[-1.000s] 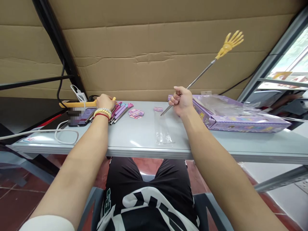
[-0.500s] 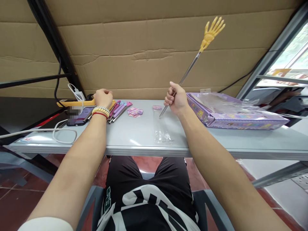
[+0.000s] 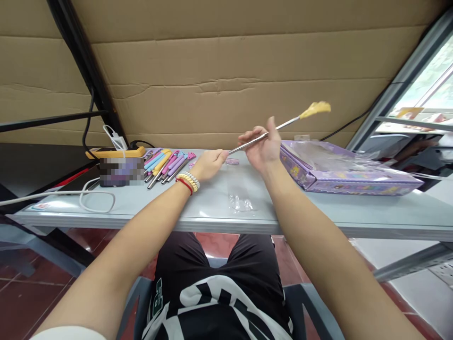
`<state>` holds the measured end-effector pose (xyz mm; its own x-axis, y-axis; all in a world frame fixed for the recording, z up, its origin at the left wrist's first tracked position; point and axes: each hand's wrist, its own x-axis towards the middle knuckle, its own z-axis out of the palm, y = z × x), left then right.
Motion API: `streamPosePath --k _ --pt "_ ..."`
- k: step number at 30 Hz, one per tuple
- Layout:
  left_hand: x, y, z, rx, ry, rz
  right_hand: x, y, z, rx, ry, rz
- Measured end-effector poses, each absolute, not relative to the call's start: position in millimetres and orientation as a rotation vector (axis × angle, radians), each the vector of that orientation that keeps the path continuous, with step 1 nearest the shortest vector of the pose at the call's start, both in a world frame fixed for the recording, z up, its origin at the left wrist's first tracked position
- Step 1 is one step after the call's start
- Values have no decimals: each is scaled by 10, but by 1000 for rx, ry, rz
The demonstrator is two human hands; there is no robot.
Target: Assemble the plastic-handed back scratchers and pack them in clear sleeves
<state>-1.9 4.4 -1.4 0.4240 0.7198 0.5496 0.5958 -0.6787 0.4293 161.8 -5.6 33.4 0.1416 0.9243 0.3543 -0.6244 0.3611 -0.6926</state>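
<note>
Pinching the metal rod with fingers of the left hand, supporting it across the right hand, fingers loosely spread. Needing light, steady support toward the yellow tip.

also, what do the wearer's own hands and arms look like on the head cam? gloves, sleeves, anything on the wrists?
No gloves. The left hand has a chunky cream-and-yellow bracelet and a thin red band at the wrist; a white sleeve shows at the picture's bottom edge. The right hand shows no wristwear, and no sleeve is in view on that arm.
</note>
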Motion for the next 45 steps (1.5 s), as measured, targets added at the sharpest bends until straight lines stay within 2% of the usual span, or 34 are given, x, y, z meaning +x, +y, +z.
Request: streamPosePath --k 5,10,20,26,31,36,41,45 --pt "-269 147 24 2532 1270 985 2102 -6 400 -303 -539 988" --pt "-305 141 46 2547 1298 924 2295 26 405 -312 -428 983" --pt "-134 4 23 2626 1112 965 1528 -127 298 -520 -1034 1285" --pt "-144 6 71 2581 1041 1008 1515 -38 254 -748 -1023 1199" --pt "-467 59 299 2627 1514 1068 1578 34 262 -785 -986 1079" --pt "-1096 175 370 2316 2294 667 1619 78 225 -790 -1010 1077" --pt "-1320 277 247 2187 2423 457 1557 52 213 -796 -1061 1149" --pt "-1271 345 172 2058 2467 455 1532 33 210 -824 -1117 1158"
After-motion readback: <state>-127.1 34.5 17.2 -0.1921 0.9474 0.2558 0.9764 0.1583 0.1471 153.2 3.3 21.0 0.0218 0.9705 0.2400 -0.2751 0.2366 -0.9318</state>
